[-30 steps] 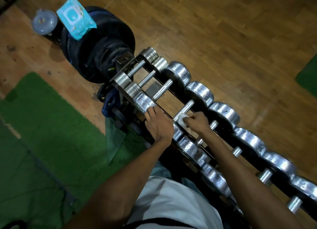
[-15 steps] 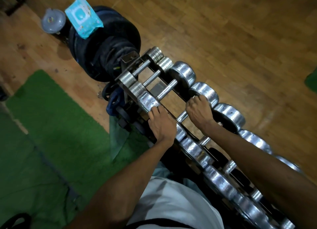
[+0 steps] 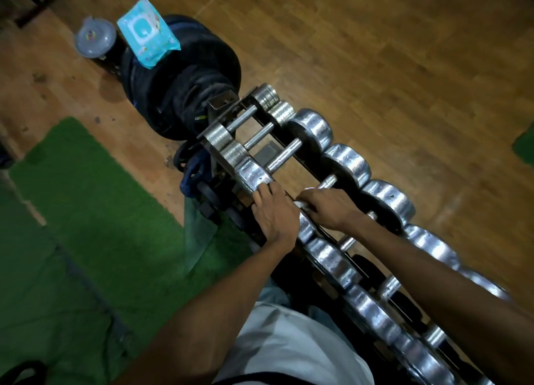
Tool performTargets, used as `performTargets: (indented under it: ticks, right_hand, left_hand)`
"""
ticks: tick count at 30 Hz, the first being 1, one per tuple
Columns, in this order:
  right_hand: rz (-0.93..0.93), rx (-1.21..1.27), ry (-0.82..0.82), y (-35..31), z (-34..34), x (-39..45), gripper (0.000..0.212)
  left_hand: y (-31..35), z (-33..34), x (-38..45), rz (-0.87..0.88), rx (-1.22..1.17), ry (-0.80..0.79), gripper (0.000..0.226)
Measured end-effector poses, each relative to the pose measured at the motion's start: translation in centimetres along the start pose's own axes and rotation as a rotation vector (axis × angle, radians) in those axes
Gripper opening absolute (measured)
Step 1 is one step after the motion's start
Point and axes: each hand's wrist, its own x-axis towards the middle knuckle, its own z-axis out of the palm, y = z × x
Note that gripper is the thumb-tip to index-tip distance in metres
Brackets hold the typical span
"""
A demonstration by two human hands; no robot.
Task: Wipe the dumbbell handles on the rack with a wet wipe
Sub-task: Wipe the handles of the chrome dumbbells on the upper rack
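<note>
Here the right hand sits over the handle of the 4th dumbbell from the far end of the rack, fingers curled round the bar w/ a white wet wipe just peeking out at the knuckles. Only the far bit of that handle shows, next to its chrome head. The left hand rests on the near rail, fingers bent over the near head of the 3rd dumbbell, touching it; can't tell if it's a real grip or just a brace.

Dumbbells lie side by side across the rack, running diagonally from upper centre to bottom right. A blue wipes pack lies on a stack of black weight plates beyond the rack's far end, w/ a grey lidded container just beside. Green mat on the wooden floor at left.
</note>
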Motion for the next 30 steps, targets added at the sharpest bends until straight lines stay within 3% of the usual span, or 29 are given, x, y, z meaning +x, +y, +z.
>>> performTargets:
  ticks: [5, 9, 13, 15, 18, 23, 26, 30]
  right_hand:
    - [0.031, -0.308, 0.149, 1.6, 1.7, -1.0, 0.068]
    - [0.125, -0.542, 0.203, 2.7, 1.7, -1.4, 0.076]
    - [0.221, -0.6, 0.269, 1.4, 2.7, -2.5, 0.075]
    - [0.242, -0.446, 0.377, 0.5, 3.7, -2.5, 0.07]
    - [0.353, -0.07, 0.403, -0.3, 4.9, -2.0, 0.071]
    - [0.626, 0.465, 0.657, -2.0, 3.3, -0.7, 0.031]
    - [0.745, 0.686, 0.67, -3.5, 2.5, 0.5, 0.043]
    - [0.897, 1.113, 0.549, -4.5, 2.3, 2.5, 0.071]
  left_hand:
    - [0.0, -0.2, 0.1, -0.002, 0.021, -0.003, 0.02]
    - [-0.1, -0.1, 0.0, -0.003, 0.035, -0.006, 0.018]
    - [0.0, 0.0, 0.1, -0.012, 0.037, -0.004, 0.018]
    - [-0.1, -0.1, 0.1, -0.01, 0.04, -0.003, 0.02]
    - [-0.1, 0.0, 0.1, -0.006, 0.04, -0.007, 0.02]
    - [-0.2, 0.0, 0.2, -0.009, 0.031, -0.006, 0.017]
    - [-0.3, 0.0, 0.1, 0.001, 0.023, 0.004, 0.02]
    - [-0.2, -0.2, 0.1, 0.005, 0.007, 0.01, 0.025]
